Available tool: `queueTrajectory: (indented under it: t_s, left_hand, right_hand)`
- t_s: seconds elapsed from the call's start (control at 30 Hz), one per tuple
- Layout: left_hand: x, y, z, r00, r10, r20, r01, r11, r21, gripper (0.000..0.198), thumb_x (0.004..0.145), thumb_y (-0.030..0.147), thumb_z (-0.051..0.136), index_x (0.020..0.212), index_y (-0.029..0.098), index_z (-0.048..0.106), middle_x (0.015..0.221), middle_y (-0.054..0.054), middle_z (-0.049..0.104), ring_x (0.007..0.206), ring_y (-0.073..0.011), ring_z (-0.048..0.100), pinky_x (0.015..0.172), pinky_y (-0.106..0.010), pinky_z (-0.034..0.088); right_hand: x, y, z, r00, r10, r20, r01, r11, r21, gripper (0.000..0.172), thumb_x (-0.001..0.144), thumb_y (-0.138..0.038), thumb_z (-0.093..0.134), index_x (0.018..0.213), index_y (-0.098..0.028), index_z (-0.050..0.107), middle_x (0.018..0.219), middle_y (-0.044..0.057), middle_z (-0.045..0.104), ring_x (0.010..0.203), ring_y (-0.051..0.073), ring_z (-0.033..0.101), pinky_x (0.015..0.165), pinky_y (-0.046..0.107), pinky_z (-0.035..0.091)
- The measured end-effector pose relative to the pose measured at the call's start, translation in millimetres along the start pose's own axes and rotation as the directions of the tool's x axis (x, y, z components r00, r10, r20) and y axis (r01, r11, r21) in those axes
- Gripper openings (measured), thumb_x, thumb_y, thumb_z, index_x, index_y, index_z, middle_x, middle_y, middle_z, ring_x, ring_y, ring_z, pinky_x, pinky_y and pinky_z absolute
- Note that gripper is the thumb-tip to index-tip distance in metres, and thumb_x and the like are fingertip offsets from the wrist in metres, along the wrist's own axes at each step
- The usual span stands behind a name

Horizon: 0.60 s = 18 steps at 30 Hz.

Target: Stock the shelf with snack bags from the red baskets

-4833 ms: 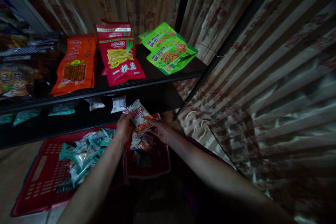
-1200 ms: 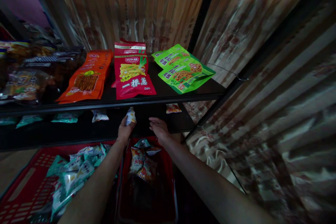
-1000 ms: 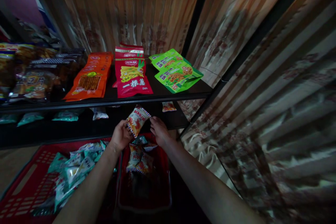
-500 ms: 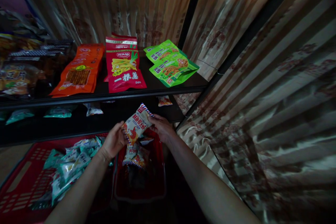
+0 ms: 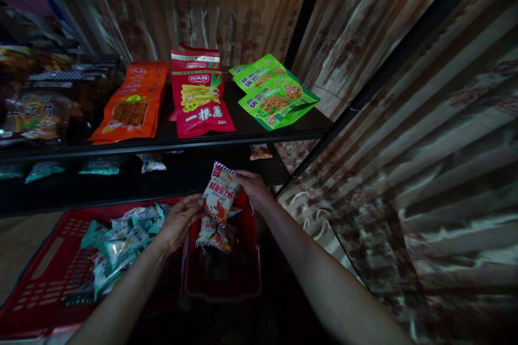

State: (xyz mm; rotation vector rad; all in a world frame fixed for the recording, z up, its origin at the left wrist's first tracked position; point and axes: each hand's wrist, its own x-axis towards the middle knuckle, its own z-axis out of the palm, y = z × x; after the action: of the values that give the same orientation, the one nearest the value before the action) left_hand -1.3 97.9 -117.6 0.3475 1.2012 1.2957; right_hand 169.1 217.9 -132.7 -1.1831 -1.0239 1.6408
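A small white snack bag (image 5: 220, 194) with red lettering, an orange lower part and striped ends hangs tilted above the small red basket (image 5: 222, 297). My right hand (image 5: 253, 187) pinches its upper right edge. At the bag's lower left edge is my left hand (image 5: 182, 221), its fingers closed together against the edge. Below the held bag, similar snack bags (image 5: 216, 236) lie in the basket; part of them is hidden by it.
A large red basket (image 5: 40, 264) with green-white packets (image 5: 117, 248) stands at left. The upper shelf (image 5: 162, 143) carries orange packs (image 5: 133, 102), red packs (image 5: 202, 102) and green pouches (image 5: 275, 94). More packets lie on the lower shelf (image 5: 121, 186). A black post (image 5: 348, 113) and curtain (image 5: 404, 172) bound the right.
The snack bag has turned more upright and shifted slightly right. My left hand's grip has moved to the very edge of the bag. The whole view has shifted a little.
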Motion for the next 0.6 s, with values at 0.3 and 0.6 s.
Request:
queueTrajectory:
  t_s: [0.3, 0.6]
  left_hand:
    - [-1.7, -0.5, -0.7, 0.999, -0.026, 0.036, 0.023, 0.996, 0.090, 0.028, 0.059, 0.020, 0.081, 0.084, 0.012, 0.069, 0.087, -0.007, 0.072, 0.077, -0.0163, 0.066, 0.070, -0.025, 0.052]
    - [5.0, -13.9, 4.0, 0.999, -0.019, 0.045, 0.016, 0.998, 0.065, 0.031, 0.060, 0.024, 0.080, 0.087, 0.014, 0.068, 0.079, -0.007, 0.071, 0.071, -0.0194, 0.067, 0.067, -0.030, 0.051]
  right_hand:
    - [0.8, -1.8, 5.5, 1.000, 0.000, 0.013, 0.001, 0.994, -0.107, 0.033, 0.053, -0.038, 0.077, 0.076, -0.015, 0.072, 0.070, 0.002, 0.070, 0.065, 0.016, 0.061, 0.062, 0.026, 0.045]
    - [1.5, -1.8, 4.8, 0.999, -0.021, -0.047, 0.017, 0.995, -0.094, 0.034, 0.057, -0.041, 0.076, 0.080, -0.017, 0.068, 0.073, 0.001, 0.068, 0.069, 0.014, 0.061, 0.062, 0.025, 0.046]
